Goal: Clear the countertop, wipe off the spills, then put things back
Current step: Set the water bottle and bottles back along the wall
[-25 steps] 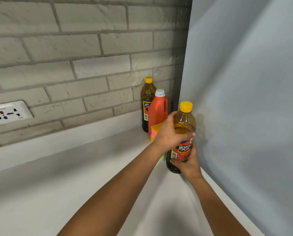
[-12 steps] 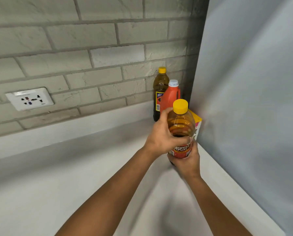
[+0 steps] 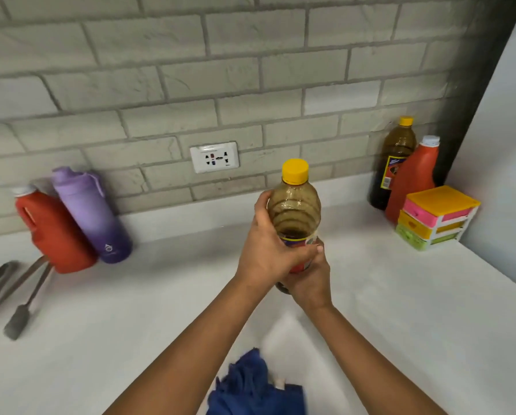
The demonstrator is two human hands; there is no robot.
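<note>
bottle: the yellow-capped bottle (image 3: 295,205) is held upright above the counter (image 3: 400,295), clear of it, likely for carrying.
hands: left hand (image 3: 268,253) wraps its shoulder; right hand (image 3: 310,280) cups the base for support.
cloth: blue cloth (image 3: 250,387) lies near, probably for wiping.

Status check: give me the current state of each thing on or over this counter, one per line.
held bottle: capped, upright, gripped by left hand and right hand
dark bottle: capped, standing in corner
right red jug: capped, standing
left red jug: capped
purple flask: lid closed
drawer box: drawers shut
blue cloth: crumpled
</note>
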